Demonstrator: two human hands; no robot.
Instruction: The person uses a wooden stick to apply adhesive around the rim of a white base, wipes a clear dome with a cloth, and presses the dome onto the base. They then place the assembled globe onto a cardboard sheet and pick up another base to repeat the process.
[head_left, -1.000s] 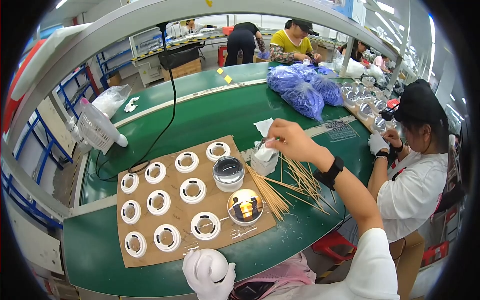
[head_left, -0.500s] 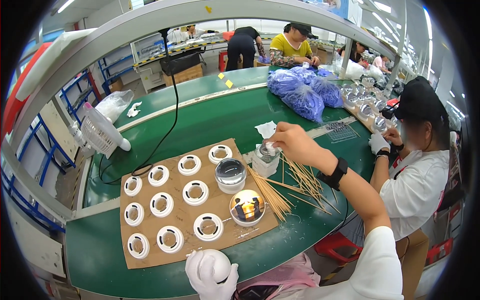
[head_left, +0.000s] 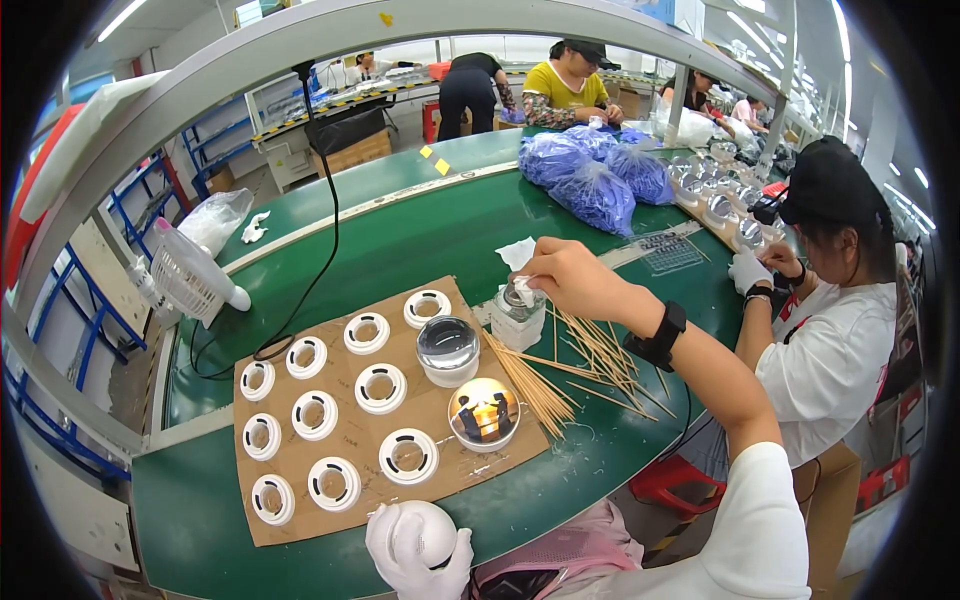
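My left hand (head_left: 395,560), in a white glove, is wrapped round a white round dome-shaped piece (head_left: 425,535) at the table's front edge. Bare and pinched, my right hand (head_left: 570,275) grips a white wad of tissue (head_left: 525,290) at the mouth of a clear glass bottle (head_left: 518,322). On a cardboard sheet (head_left: 330,440) beside them sit several white rings (head_left: 408,457) in rows. At the sheet's right side are a clear glass dome on a white base (head_left: 448,350) and a dome with an orange picture and dark figures (head_left: 484,414).
Thin wooden sticks (head_left: 600,365) lie scattered right of the bottle. Blue plastic bags (head_left: 595,175) are heaped farther back. A black cable (head_left: 335,210) hangs down to the green table (head_left: 190,540). A small fan (head_left: 195,275) stands at left. A co-worker (head_left: 830,320) sits close on the right.
The view has shifted slightly. My right hand stays at the bottle's mouth with the tissue, tilted a little differently. My left hand keeps its hold on the white piece.
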